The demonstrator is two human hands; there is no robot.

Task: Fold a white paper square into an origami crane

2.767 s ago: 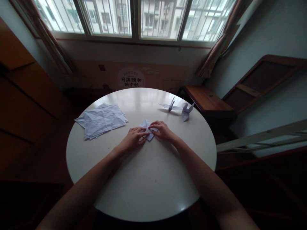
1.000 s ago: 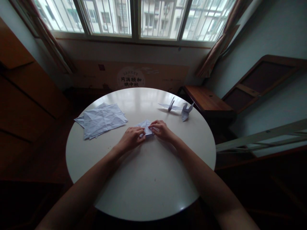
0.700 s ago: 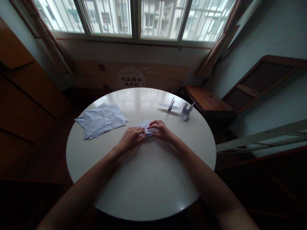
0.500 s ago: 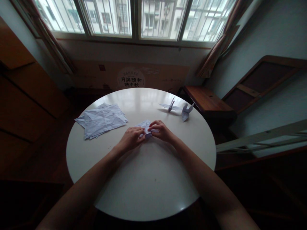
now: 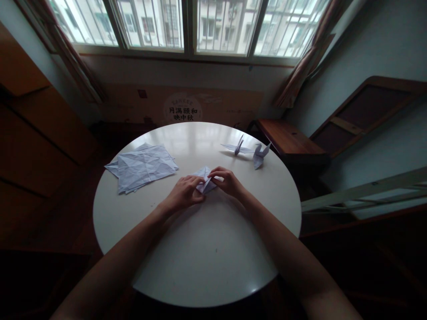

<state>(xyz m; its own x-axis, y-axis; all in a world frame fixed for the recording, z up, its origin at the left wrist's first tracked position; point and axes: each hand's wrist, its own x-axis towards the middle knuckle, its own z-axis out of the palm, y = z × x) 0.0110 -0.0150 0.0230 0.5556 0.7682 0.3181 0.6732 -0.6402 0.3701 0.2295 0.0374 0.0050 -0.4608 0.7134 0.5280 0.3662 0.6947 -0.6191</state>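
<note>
Cannot see the left side of the folded paper [image 5: 207,186], covered by the left hand [image 5: 185,191] at the middle of the round table [image 5: 200,258], nor all of its right side, partly covered by the right hand [image 5: 226,181]. Cannot tell pinch from press under the left hand. Cannot follow either forearm [image 5: 290,249] past the bottom edge, beyond the table's near rim. Cannot count sheets in the creased stack [image 5: 147,169] on the table's left. Cannot read the small print on the cardboard panel [image 5: 240,98] behind the table.
</note>
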